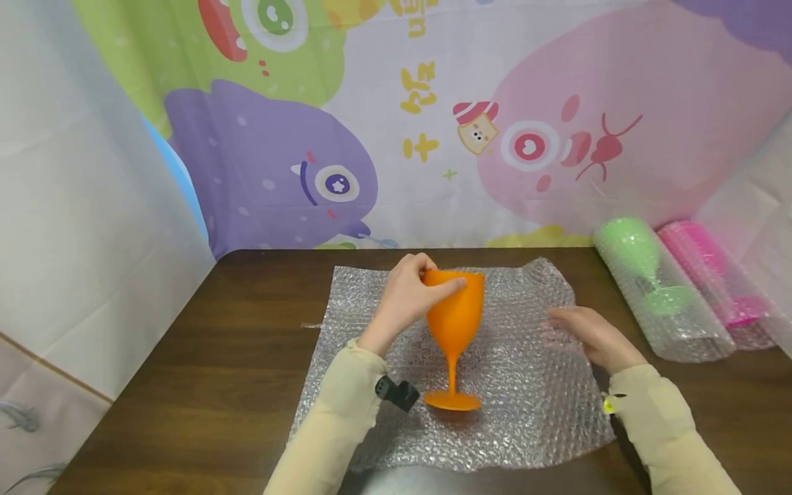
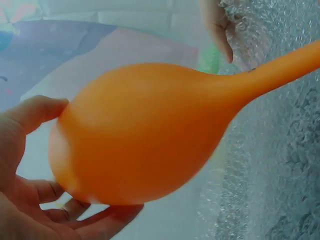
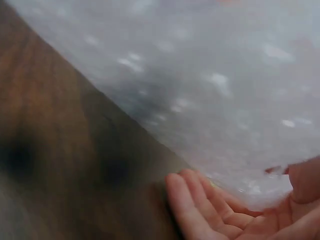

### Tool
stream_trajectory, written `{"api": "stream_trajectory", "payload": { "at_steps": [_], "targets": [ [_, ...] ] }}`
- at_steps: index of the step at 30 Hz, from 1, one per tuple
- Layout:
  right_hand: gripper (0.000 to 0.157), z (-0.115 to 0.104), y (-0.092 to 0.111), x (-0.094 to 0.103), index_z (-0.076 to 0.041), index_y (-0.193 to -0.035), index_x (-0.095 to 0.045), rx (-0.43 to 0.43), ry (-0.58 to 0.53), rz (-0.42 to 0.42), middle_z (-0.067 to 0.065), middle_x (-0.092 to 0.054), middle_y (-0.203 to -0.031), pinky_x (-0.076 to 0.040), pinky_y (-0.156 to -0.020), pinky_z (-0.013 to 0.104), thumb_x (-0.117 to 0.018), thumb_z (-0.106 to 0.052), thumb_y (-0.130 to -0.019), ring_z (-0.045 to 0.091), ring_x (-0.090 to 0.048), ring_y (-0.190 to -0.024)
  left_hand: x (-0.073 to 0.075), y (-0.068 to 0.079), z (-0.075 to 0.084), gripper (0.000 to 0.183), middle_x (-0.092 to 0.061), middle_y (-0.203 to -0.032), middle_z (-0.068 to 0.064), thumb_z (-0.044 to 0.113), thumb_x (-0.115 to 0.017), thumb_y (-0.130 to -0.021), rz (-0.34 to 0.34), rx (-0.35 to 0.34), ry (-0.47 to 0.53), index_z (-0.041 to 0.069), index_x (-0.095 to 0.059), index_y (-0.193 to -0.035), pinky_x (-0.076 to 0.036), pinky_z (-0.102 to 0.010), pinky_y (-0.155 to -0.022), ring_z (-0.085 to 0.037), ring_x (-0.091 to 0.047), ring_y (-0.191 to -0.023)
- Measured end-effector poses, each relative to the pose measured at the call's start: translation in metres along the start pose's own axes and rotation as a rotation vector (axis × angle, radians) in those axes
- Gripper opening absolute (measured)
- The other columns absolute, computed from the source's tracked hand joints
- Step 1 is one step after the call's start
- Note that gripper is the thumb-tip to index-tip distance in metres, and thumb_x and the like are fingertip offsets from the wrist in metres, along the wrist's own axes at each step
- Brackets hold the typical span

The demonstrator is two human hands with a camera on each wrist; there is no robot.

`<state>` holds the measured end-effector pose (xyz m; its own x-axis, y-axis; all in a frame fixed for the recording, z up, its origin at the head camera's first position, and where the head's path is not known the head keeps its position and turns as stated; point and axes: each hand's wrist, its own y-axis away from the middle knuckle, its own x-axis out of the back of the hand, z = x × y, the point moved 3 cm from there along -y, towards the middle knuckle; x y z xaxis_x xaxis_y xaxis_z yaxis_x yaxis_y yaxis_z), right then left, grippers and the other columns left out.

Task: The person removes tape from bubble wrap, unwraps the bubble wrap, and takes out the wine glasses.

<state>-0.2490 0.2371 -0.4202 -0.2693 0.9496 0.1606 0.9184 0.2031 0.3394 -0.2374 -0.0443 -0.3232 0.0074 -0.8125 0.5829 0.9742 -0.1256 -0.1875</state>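
Observation:
An orange plastic goblet (image 1: 454, 313) stands out over a sheet of bubble wrap (image 1: 507, 371), its bowl up and its round foot low, close over the sheet. My left hand (image 1: 405, 295) grips the bowl near the rim, thumb on the near side and fingers around the far side. In the left wrist view the bowl (image 2: 145, 135) lies between thumb and fingers, and the foot is out of frame. My right hand (image 1: 590, 333) pinches the right edge of the bubble wrap, thumb above and fingers (image 3: 192, 205) beneath, lifting that edge off the table.
Two rolled bundles of bubble wrap lie at the back right, one around a green goblet (image 1: 634, 251), the other around a pink goblet (image 1: 702, 251). The dark wooden table (image 1: 204, 371) shows at the left. A cartoon-printed cloth (image 1: 427, 199) hangs along the back edge.

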Motion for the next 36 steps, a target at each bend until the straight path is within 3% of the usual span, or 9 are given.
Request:
{"api": "stream_trajectory", "payload": {
  "at_steps": [4, 7, 11, 15, 24, 29, 36],
  "targets": [
    [0.058, 0.000, 0.003, 0.005, 0.018, -0.131, -0.022, -0.010, 0.011, -0.050, -0.006, -0.062, -0.086, -0.052, -0.073, 0.026, -0.037, -0.025, -0.096, 0.004, -0.062, -0.077, 0.007, 0.001, 0.002, 0.038, -0.048, -0.086, -0.001, 0.046, -0.070, -0.073, 0.044, -0.077, 0.021, 0.014, -0.051, -0.080, -0.039, -0.030, -0.064, -0.018, -0.045, -0.079],
    [0.060, 0.000, 0.006, 0.009, 0.017, -0.131, -0.024, -0.021, 0.098, -0.073, 0.004, -0.061, -0.099, -0.051, -0.074, 0.029, -0.040, -0.029, -0.096, 0.008, -0.059, -0.084, 0.013, 0.000, 0.002, 0.038, -0.047, -0.086, 0.000, 0.045, -0.070, -0.073, 0.084, -0.113, 0.013, 0.013, -0.050, -0.078, -0.038, -0.030, -0.064, -0.017, -0.045, -0.078],
    [0.068, 0.001, 0.011, 0.014, 0.015, -0.134, -0.019, -0.033, 0.212, -0.132, 0.027, -0.043, -0.127, -0.049, -0.079, 0.035, -0.047, -0.033, -0.093, 0.020, -0.053, -0.102, 0.023, 0.000, 0.003, 0.039, -0.046, -0.086, 0.000, 0.044, -0.071, -0.073, 0.129, -0.142, 0.010, 0.012, -0.049, -0.077, -0.037, -0.029, -0.061, -0.018, -0.043, -0.074],
    [0.076, 0.003, 0.013, 0.018, 0.013, -0.137, -0.009, -0.035, 0.204, -0.200, 0.032, -0.028, -0.136, -0.048, -0.084, 0.041, -0.053, -0.029, -0.091, 0.028, -0.048, -0.111, 0.037, -0.001, 0.001, 0.039, -0.045, -0.085, -0.002, 0.041, -0.073, -0.073, 0.177, -0.160, 0.030, 0.011, -0.050, -0.077, -0.038, -0.028, -0.061, -0.018, -0.044, -0.073],
    [0.074, 0.002, 0.015, 0.024, 0.014, -0.137, -0.012, -0.029, 0.210, -0.239, 0.026, -0.041, -0.128, -0.050, -0.080, 0.038, -0.054, -0.025, -0.090, 0.018, -0.053, -0.102, 0.079, -0.003, -0.016, 0.042, -0.045, -0.090, -0.004, 0.039, -0.075, -0.071, 0.301, -0.174, 0.115, 0.007, -0.049, -0.076, -0.050, -0.029, -0.070, -0.017, -0.048, -0.086],
    [0.067, 0.002, 0.015, 0.026, 0.014, -0.134, -0.017, -0.021, 0.188, -0.247, 0.009, -0.053, -0.109, -0.051, -0.076, 0.034, -0.053, -0.022, -0.090, 0.011, -0.056, -0.090, 0.097, -0.003, -0.025, 0.041, -0.045, -0.093, -0.003, 0.038, -0.075, -0.072, 0.354, -0.175, 0.134, 0.006, -0.050, -0.079, -0.051, -0.030, -0.074, -0.016, -0.047, -0.091],
    [0.057, 0.004, 0.014, 0.024, 0.014, -0.128, -0.028, -0.018, 0.184, -0.248, 0.001, -0.056, -0.097, -0.052, -0.073, 0.031, -0.054, -0.021, -0.090, 0.010, -0.056, -0.085, 0.112, -0.002, -0.037, 0.034, -0.048, -0.096, -0.006, 0.030, -0.075, -0.073, 0.438, -0.203, 0.037, 0.005, -0.053, -0.082, -0.048, -0.031, -0.069, -0.017, -0.047, -0.092]
  ]
}}
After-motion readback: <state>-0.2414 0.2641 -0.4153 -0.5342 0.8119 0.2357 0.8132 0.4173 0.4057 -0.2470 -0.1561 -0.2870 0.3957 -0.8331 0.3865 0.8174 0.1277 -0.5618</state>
